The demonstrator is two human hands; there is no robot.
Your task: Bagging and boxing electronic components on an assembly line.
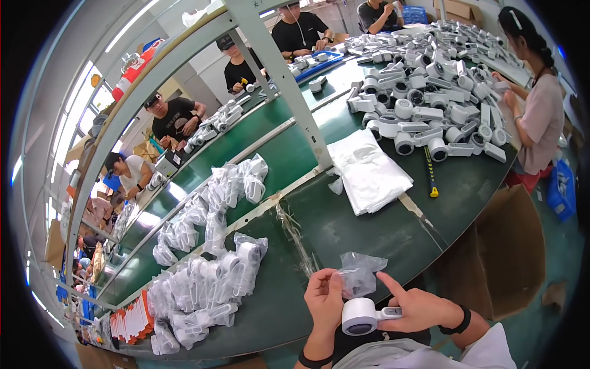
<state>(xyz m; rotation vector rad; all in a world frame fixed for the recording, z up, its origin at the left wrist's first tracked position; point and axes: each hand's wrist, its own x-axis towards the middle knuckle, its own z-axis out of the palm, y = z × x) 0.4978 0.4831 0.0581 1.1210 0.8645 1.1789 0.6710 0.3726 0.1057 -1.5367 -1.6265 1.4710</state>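
Note:
My left hand [324, 300] pinches the edge of a clear plastic bag [360, 278] between thumb and fingers. My right hand [425, 307] grips the short handle of a white round-headed handheld device [358, 312] with a dark grey face. Its index finger stretches out to the right side of the bag. The device is outside the bag, just below it, over the near edge of the green table [362, 237]. Beyond my hands lies a stack of flat clear bags [369, 175].
Bagged devices [200, 280] lie in rows at left, beside orange-and-white cards [131, 320]. Bare devices [424, 104] are heaped at far right, near a yellow-and-black screwdriver [432, 178]. A metal post [295, 92] rises from the table. An open carton [504, 246] stands at right. Co-workers sit around.

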